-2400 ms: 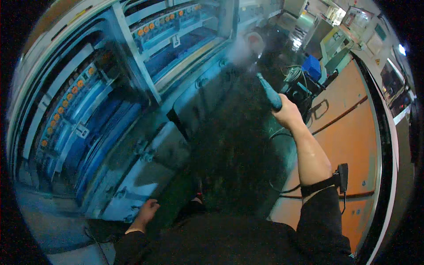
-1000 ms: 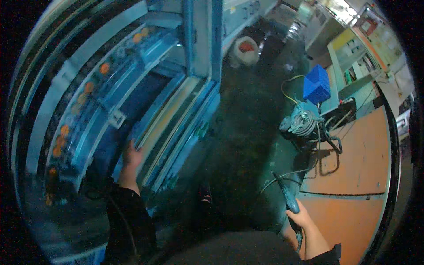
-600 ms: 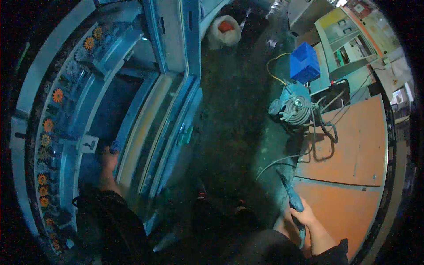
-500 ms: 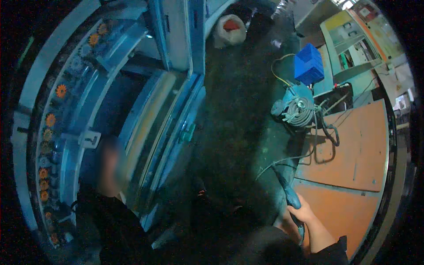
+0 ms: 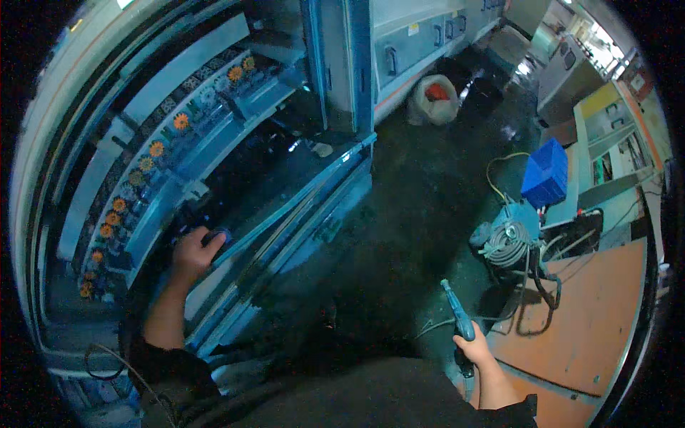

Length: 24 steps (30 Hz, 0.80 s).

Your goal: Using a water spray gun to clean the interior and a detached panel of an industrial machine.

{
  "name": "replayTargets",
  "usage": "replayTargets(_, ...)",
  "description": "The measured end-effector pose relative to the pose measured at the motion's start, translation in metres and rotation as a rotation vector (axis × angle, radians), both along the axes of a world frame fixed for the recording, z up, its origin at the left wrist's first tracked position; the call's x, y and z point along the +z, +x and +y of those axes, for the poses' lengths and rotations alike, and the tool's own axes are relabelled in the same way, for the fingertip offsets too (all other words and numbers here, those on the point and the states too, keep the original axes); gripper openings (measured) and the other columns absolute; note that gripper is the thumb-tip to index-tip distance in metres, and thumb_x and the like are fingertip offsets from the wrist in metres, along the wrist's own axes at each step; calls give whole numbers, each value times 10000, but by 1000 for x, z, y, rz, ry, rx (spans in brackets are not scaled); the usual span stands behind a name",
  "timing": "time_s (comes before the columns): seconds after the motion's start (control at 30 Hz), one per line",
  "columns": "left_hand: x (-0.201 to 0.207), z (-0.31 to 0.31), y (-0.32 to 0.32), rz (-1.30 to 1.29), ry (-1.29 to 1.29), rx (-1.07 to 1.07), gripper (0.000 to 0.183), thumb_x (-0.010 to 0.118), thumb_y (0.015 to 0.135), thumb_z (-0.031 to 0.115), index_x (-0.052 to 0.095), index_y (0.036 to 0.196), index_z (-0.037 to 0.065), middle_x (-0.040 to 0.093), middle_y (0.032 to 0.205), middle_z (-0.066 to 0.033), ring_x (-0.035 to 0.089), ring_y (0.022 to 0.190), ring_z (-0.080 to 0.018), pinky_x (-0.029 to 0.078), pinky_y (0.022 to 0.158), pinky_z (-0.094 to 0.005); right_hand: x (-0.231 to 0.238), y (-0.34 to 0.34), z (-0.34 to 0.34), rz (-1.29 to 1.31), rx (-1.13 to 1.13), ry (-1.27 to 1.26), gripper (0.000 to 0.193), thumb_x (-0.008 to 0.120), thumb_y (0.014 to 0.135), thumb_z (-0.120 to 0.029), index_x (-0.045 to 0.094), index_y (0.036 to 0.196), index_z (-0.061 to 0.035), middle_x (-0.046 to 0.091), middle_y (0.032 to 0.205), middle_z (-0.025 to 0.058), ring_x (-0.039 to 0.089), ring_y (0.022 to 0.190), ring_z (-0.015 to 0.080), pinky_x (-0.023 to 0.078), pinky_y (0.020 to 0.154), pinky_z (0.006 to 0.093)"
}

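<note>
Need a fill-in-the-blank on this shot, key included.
The right hand holds the spray gun, its nozzle pointing ____ (toward/away from) the person's torso.
The machine with orange wheels is on the person's ____ side.
Of machine and crate, the left hand is nearer the ____.
The crate is ____ in colour.
Key: away from; left; machine; blue.

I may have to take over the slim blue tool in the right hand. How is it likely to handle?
The slim blue tool looks stiff: it runs straight out past the right hand without sagging. It is probably fairly light, since one hand carries it. Its rounded, tapering body might roll if laid down.
</note>
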<state>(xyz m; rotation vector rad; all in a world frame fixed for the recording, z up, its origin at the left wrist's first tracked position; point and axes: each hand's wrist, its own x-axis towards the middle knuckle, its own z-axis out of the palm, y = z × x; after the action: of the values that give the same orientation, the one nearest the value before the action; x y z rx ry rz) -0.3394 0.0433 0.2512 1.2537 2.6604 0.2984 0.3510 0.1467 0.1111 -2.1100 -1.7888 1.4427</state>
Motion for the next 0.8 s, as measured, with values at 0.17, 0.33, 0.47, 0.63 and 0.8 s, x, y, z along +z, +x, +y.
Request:
replayTargets(0.17,64,-20,60,75,65,53,432,727,802,453,685,918,39,682,823,-175,654,784,-352,497,708,-436,-63,55,43,129,9,7,511,732,822,-168,505,1260,-36,627,959,79,616,800,181,514,718,342)
replayTargets(0.33,121,1,172,105,100,-53,336,741,779,351,695,884,36,682,798,-150,661,753,-293,493,679,-391,-46,79,101,124,51,22,528,771,800,-249,527,1210,-22,656,1036,124,627,940,242,497,861,372)
replayTargets(0.47,140,47,247,-80,117,-156,381,718,803,379,702,854,2,674,735,-159,652,670,-258,490,629,-363,-95,135,134,454,-20,-181,572,787,812,-285,478,1217,-24,603,991,80,596,878,225,499,834,386)
replayTargets(0.63,144,116,321,-200,43,-236,436,658,855,406,685,899,-27,656,759,-170,636,703,-250,491,649,-372,-135,187,138,477,-2,-52,484,720,858,-164,448,1246,-61,582,899,61,593,775,198,507,646,353)
replayTargets(0.8,142,210,379,-200,71,-536,446,634,901,421,673,903,-23,645,774,-176,642,728,-274,496,677,-388,-125,233,102,442,-154,-74,838,790,818,-293,306,1456,-47,586,1248,158,583,1124,274,464,973,412)
